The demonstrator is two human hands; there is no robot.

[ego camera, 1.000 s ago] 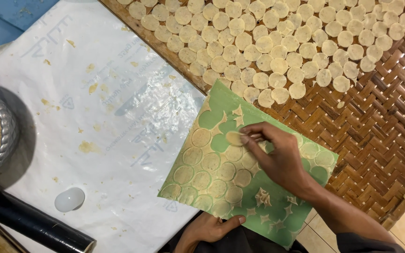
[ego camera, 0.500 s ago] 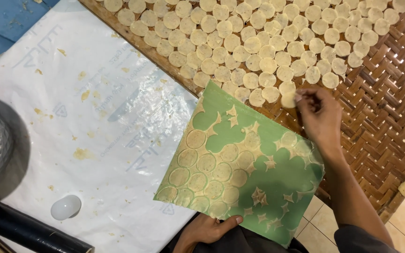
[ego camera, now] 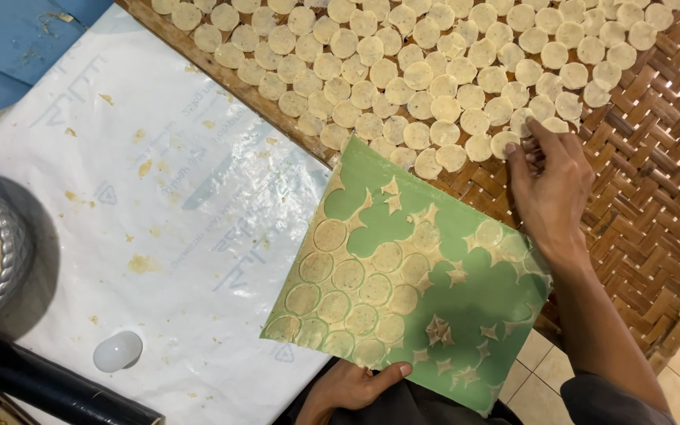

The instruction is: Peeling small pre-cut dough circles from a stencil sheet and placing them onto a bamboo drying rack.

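The right hand [ego camera: 548, 189] pinched one dough disc [ego camera: 530, 126] in its fingertip grip, at the lower edge of dozens of discs — too many to count — spread on the woven bamboo tray [ego camera: 655, 212]. The left hand [ego camera: 352, 386] gripped the near edge of one green sheet [ego camera: 411, 275], thumb on top, bearing about a dozen cut rounds and scraps. Leftward lay one white plastic sheet [ego camera: 159, 220], one small white cap [ego camera: 117, 350] and one metal bowl [ego camera: 1, 252].

Right hand [ego camera: 548, 185] reaches forward, fingertips pinched; left hand [ego camera: 352, 386] grips below.
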